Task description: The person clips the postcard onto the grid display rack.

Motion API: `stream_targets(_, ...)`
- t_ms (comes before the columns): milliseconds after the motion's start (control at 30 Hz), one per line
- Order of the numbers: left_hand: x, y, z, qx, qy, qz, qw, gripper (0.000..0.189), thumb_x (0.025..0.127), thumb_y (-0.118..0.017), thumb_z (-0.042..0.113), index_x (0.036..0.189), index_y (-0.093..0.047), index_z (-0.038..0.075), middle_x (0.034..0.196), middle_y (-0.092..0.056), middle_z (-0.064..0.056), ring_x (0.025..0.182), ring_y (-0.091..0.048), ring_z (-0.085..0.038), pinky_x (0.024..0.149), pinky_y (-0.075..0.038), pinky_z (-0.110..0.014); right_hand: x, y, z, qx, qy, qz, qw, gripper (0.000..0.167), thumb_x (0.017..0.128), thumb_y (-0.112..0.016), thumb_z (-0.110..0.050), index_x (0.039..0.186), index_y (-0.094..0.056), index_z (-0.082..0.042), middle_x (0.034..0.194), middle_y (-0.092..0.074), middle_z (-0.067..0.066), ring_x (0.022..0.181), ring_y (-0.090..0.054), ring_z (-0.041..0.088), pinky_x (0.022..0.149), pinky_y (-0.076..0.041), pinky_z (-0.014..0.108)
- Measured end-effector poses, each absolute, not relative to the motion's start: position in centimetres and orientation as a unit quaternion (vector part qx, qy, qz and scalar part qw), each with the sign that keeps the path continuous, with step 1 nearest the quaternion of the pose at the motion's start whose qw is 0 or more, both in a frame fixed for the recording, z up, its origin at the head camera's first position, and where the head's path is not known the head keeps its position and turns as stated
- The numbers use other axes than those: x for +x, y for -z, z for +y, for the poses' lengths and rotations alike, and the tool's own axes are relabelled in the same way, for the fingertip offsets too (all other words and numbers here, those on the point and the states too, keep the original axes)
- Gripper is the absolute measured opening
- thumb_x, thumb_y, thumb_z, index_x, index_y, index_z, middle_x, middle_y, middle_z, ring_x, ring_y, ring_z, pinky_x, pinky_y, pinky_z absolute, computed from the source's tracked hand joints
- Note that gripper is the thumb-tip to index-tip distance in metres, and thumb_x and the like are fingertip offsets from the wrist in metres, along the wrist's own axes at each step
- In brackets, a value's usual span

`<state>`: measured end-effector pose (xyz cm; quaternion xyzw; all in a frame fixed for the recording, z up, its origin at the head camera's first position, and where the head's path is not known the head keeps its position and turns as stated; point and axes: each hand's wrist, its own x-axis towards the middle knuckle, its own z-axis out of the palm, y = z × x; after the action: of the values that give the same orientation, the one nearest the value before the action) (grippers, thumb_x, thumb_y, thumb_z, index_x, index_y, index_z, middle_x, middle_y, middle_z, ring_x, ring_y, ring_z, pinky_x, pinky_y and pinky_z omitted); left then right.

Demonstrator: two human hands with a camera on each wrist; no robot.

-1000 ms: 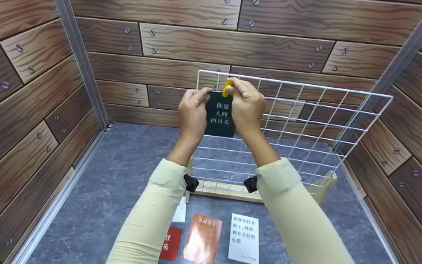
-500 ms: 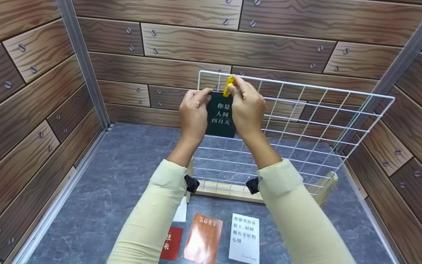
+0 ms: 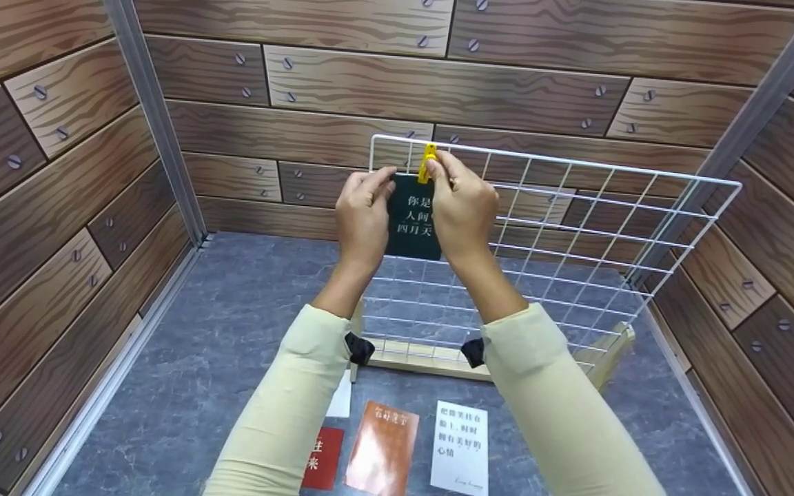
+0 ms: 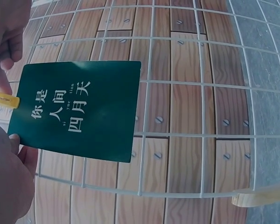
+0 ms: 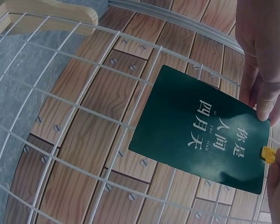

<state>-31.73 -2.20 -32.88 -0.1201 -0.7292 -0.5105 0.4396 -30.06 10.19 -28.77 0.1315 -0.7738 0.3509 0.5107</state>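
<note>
A dark green card [image 3: 409, 238] with white Chinese characters hangs against the upper left of a white wire grid [image 3: 569, 227]. My left hand [image 3: 364, 212] pinches the card's top left corner between thumb and fingers. At the card's top edge sits a yellow clip [image 3: 428, 162], which my right hand [image 3: 464, 210] pinches. In the left wrist view the clip's yellow tip [image 4: 5, 99] overlaps the card's edge. The right wrist view shows the clip [image 5: 268, 155] on the same edge, with the left thumb [image 5: 266, 107] at the corner.
The grid stands in a pale wooden base [image 3: 431, 358]. In front of it on the grey marbled surface lie an orange-brown card [image 3: 382, 448], a white card with writing [image 3: 460, 448], a red card [image 3: 323, 458] and a partly hidden white card [image 3: 340, 396]. Wood-patterned walls surround the space.
My right fingers have shifted slightly down along the yellow clip, so more of its upper end shows. The left hand and the green card stay nearly in place.
</note>
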Motion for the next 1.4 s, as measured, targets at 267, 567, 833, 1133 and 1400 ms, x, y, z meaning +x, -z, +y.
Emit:
stream_targets(267,-31.4,32.9,-2.4,-0.111,0.517,-0.739,0.417,0.021,0.095,-0.068,0.009,0.114,-0.076,0.007,0.1,-0.067,-0.008,0.092,-0.064,-0.019,0.082,-0.053,-0.029,-29.5,28.8,10.8,0.145,-0.405,-0.771,0.47,0.023,0.096,-0.07,-0.021,0.108,-0.077,-0.003,0.102,-0.078,0.009,0.064,-0.071,0.02,0.059,-0.056,0.028)
stream_targets(567,-30.3,32.9,-3.0,-0.107,0.523,-0.741,0.408,0.025,0.098,-0.065,0.009,0.122,-0.072,0.007,0.105,-0.066,-0.008,0.093,-0.062,-0.018,0.082,-0.052,-0.028,-28.2,30.0,12.2,0.177,-0.489,-0.751,0.407,0.027,0.098,-0.067,-0.018,0.119,-0.071,-0.001,0.108,-0.07,0.011,0.065,-0.064,0.028,0.053,-0.051,0.017)
stream_targets(833,-28.9,33.7,-3.7,-0.109,0.531,-0.732,0.413,0.026,0.097,-0.066,0.008,0.122,-0.071,0.006,0.102,-0.065,-0.009,0.09,-0.06,-0.017,0.079,-0.052,-0.026,-26.7,32.3,13.9,0.197,-0.48,-0.761,0.389,0.032,0.097,-0.068,-0.017,0.125,-0.067,-0.002,0.117,-0.065,0.012,0.068,-0.061,0.021,0.06,-0.051,0.018)
stream_targets(1133,-25.5,38.2,-3.4,-0.126,0.552,-0.714,0.411,0.031,0.091,-0.072,0.007,0.122,-0.069,0.004,0.101,-0.065,-0.009,0.086,-0.06,-0.017,0.077,-0.054,-0.025,-23.9,35.7,17.4,0.193,-0.501,-0.765,0.356,0.035,0.097,-0.067,-0.015,0.131,-0.065,-0.005,0.124,-0.061,0.008,0.071,-0.062,0.01,0.062,-0.055,0.019)
stream_targets(1400,-23.2,44.5,-2.6,-0.133,0.558,-0.74,0.351,0.031,0.089,-0.073,0.005,0.119,-0.069,0.003,0.1,-0.065,-0.007,0.086,-0.062,-0.016,0.078,-0.057,-0.025,-20.7,39.7,20.6,0.143,-0.501,-0.784,0.338,0.033,0.092,-0.069,0.002,0.125,-0.065,0.005,0.119,-0.064,0.019,0.071,-0.06,-0.002,0.062,-0.055,0.016)
